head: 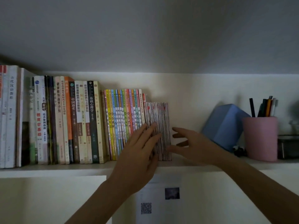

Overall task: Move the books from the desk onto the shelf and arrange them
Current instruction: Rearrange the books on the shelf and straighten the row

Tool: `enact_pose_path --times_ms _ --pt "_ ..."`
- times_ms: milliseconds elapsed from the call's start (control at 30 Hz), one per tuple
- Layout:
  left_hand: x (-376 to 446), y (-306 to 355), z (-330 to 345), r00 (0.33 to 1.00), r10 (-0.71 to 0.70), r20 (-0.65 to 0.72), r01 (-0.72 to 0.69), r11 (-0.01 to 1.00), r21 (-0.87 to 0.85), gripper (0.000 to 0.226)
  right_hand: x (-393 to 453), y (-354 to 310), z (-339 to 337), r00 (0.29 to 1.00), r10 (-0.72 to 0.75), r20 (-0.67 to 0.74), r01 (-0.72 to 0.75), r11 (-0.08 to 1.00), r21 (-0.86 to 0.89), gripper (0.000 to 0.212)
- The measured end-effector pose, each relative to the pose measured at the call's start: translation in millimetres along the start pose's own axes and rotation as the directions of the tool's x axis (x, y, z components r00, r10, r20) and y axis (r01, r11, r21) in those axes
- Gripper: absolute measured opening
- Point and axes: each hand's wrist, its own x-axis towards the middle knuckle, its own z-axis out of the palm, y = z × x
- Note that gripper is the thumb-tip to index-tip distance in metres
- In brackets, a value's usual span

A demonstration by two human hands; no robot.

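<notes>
Evidently squaring the row, the left hand (139, 151) presses flat, straight fingers against the thin booklets (159, 131) on the shelf (64, 170), while the right hand (192, 146) hovers beside them, fingers spread, grasping nothing.

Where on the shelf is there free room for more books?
Bare shelf lies between the short striped books and the blue box, where the right hand hovers. Left of there, books stand packed; the pink pen cup crowds the right end.

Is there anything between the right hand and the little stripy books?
Nothing visible. The right hand hovers open just right of the short striped books, with only bare shelf between them. The left hand already lies flat on their spines.
</notes>
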Motion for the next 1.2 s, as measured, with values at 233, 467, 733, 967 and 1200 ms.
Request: enact_pose_path --times_ms 233,467,733,967,1200 --pt "-6.3 -12.3 -15.6 0.998 -0.056 -0.038 0.049 0.984 -0.169 0.054 0.7 -4.3 -25.9 0.998 -0.06 -0.012 0.058 0.992 -0.113 0.093" --pt "-1.0 -19.4 -23.9 0.994 -0.086 -0.068 0.069 0.974 -0.213 0.048 10.4 -1.8 -24.0 0.996 -0.082 0.026 0.083 0.996 -0.042 0.103" --pt "5.0 -24.6 -15.5 0.996 -0.059 -0.07 0.062 0.997 0.037 0.068 29.2 -14.8 22.0 0.974 -0.222 -0.034 0.223 0.975 0.001 0.137" --pt "23.9 -15.8 -14.6 0.993 -0.091 -0.07 0.093 0.995 0.023 0.075 37.5 -9.7 13.6 0.948 -0.319 0.014 0.318 0.948 0.021 0.136" --pt "20.6 -11.8 -3.3 0.985 -0.107 -0.136 0.103 0.994 -0.038 0.07 36.0 -1.6 15.6 0.943 -0.332 0.027 0.33 0.943 0.046 0.133"
